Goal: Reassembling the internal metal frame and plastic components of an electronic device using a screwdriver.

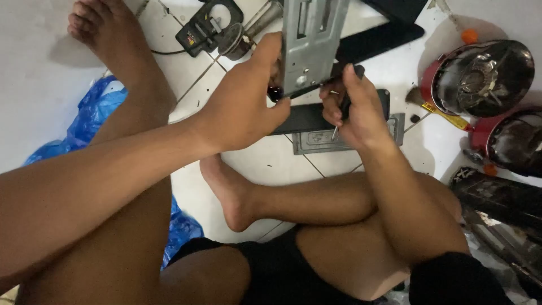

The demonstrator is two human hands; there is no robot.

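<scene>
While our left hand [240,107] is clamped on the edge of the grey metal bracket [309,42], held upright above the flat metal plate [316,141] on the floor, our right hand [355,110] is closed around a screwdriver [341,110] just below the bracket. We judge that the tip could slip off, because the bracket is steadied by one hand only and could twist; a slip would drive the tip toward the left fingers beside the bracket.

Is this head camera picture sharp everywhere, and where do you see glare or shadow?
In the head view, the left hand and right hand look fairly sharp, holding a grey metal bracket that is cut off by the top edge; the dark shiny domed cover shows bright reflections; soft shadows lie on the white tiled floor beside the foot.
</scene>
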